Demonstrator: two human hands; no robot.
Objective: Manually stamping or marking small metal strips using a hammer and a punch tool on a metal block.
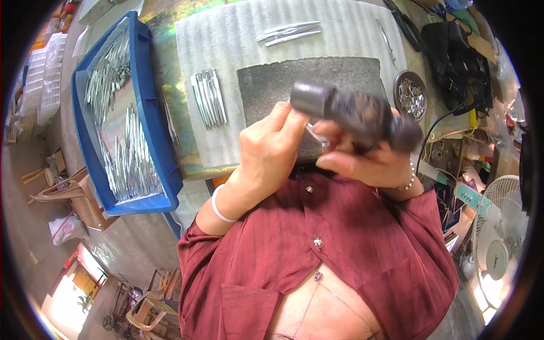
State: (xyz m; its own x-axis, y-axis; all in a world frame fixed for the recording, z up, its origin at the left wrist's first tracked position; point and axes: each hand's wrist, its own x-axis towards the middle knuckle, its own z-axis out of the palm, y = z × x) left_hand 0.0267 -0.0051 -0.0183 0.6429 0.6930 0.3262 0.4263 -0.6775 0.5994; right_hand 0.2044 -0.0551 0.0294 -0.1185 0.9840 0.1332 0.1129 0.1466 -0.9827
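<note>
1. Hammer (looks like one; dark, blurred) (362, 116): up in front of chest, over the near edge of the slab. Prob. heavy, esp. the thick ends; stiff, tough, hard to break. Smooth ends might slip, so best hold = handle, tho the handle's hidden from here.
2. R hand (368, 164): fingers wrapped under the hammer, grasping it, afaict.
3. Metal bit (318, 136): shiny, betw. the hands. Prob. light, springy, slick; pinch by its flat sides. Can't tell which hand has it.
4. L hand (266, 144): fingers curled in, just beside the hammer's L end; can't tell if they grip anything.
5. Slab (272, 85): dark, flat, on the white foam (232, 45), which covers much of the counter (164, 54).
6. Strips (208, 101): bundled on foam, L of slab; thin, may bend.
7. Dish (424, 93) w/ small shiny bits, R of slab.
8. Blue bin (146, 102), far L, w/ more metal pcs.
</note>
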